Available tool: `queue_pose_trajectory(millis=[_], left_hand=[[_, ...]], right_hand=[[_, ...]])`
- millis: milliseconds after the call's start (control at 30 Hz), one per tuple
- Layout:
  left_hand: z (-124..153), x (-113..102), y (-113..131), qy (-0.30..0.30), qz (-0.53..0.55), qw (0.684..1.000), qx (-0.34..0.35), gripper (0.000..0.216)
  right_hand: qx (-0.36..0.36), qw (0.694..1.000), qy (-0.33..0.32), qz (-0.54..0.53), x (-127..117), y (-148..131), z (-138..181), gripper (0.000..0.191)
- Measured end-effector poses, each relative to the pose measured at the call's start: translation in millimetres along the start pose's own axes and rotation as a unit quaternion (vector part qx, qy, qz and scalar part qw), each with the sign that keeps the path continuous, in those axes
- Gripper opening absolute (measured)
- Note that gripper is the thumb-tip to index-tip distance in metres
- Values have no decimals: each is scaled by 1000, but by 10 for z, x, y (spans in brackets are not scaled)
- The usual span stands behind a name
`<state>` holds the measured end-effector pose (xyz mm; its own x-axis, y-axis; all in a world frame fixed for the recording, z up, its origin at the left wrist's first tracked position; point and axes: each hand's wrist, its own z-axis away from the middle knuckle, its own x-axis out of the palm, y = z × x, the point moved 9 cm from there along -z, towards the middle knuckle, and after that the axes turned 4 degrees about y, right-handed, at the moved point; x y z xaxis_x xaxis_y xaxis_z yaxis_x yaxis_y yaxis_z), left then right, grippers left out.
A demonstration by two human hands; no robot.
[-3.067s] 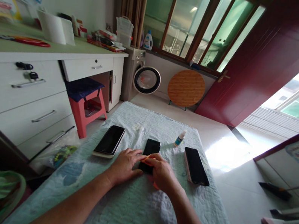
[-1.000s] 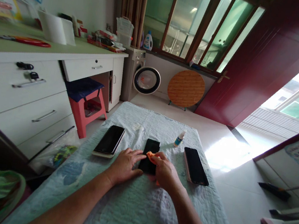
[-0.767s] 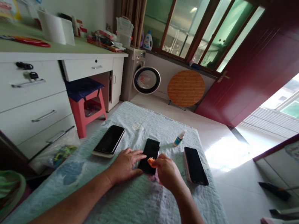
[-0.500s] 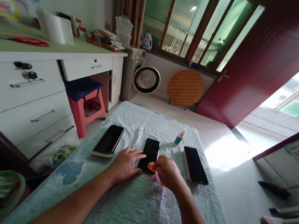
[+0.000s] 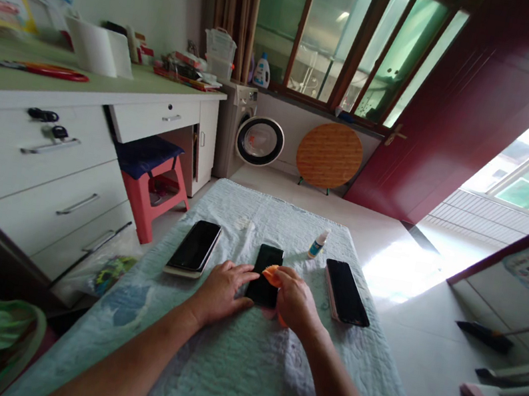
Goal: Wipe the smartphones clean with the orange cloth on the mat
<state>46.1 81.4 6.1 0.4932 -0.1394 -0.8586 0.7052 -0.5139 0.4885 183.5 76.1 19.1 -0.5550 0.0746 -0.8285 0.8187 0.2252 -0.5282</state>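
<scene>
Three dark phones lie in a row on a pale quilted cloth (image 5: 236, 369) over a table. My left hand (image 5: 221, 292) rests flat on the cloth with its fingers spread, touching the left edge of the middle phone (image 5: 266, 273). My right hand (image 5: 295, 301) is closed on a small orange cloth (image 5: 272, 275) and presses it on that phone's screen. The left phone (image 5: 194, 247) and the right phone (image 5: 347, 293) lie untouched on either side.
A small white spray bottle (image 5: 318, 243) stands behind the phones. White drawers (image 5: 46, 168) and a red stool (image 5: 152, 186) flank the table's left. A washing machine (image 5: 250, 131), a round wooden board (image 5: 329, 156) and a dark red door (image 5: 467, 103) lie beyond.
My right hand has rubbed the orange cloth back and forth along the middle phone's screen; it now sits a little further up than half a second ago. My left hand has stayed put.
</scene>
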Motion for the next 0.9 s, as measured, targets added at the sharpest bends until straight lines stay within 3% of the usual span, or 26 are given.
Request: queue_pose_trajectory(millis=[900], left_hand=[[-5, 4, -8, 4, -2, 1000, -1, 57]], right_hand=[[49, 996, -36, 64, -51, -12, 44, 38]])
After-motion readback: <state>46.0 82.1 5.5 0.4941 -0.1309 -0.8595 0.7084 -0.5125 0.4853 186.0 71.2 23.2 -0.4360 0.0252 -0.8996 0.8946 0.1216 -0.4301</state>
